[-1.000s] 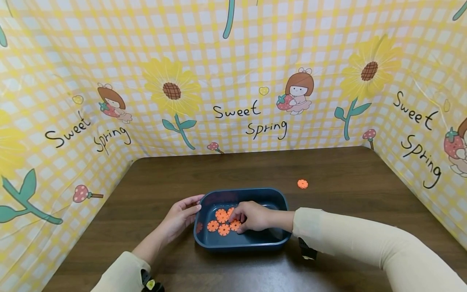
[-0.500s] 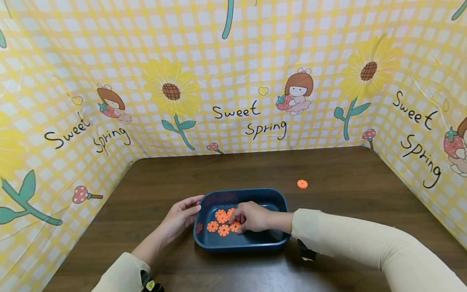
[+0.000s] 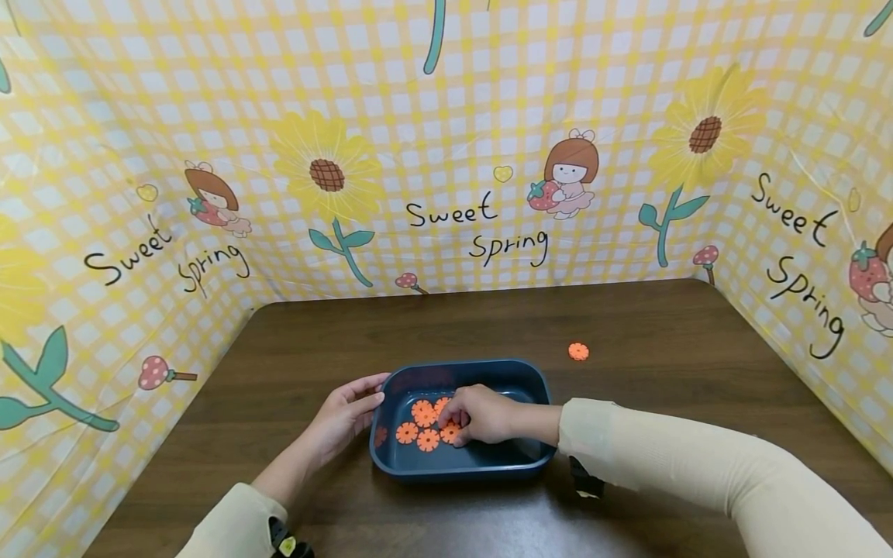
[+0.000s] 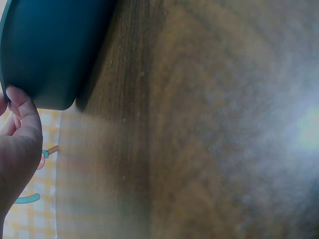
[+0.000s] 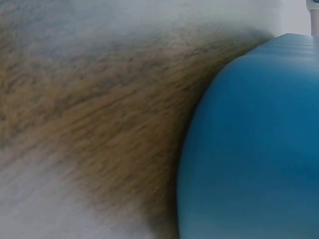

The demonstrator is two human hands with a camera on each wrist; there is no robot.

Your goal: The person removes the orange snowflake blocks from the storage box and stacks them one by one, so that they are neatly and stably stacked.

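Note:
A dark blue rectangular tub (image 3: 481,470) stands on the table, with several flat orange notched, flower-shaped discs (image 3: 428,440) grouped in its left half. My left hand (image 3: 345,415) holds the tub's left end, its thumb and fingers at the rim; in the left wrist view the left hand (image 4: 22,129) is at the rim near a corner of the tub (image 4: 55,50). My right hand (image 3: 484,415) reaches inside with curled fingers, thumb and index fingertips at opposite edges of one disc (image 3: 452,432). This hand partly covers the group. The right wrist view shows only the tub's outer wall (image 5: 254,144).
One more orange disc (image 3: 578,352) lies on the dark wooden table (image 3: 328,333), behind and right of the tub. A yellow checked cloth (image 3: 446,155) with printed flowers and figures closes off the back and both sides.
Both hands keep almost the same place; the right fingers shift only slightly over the discs. The tub and the lone disc on the table stay where they were.

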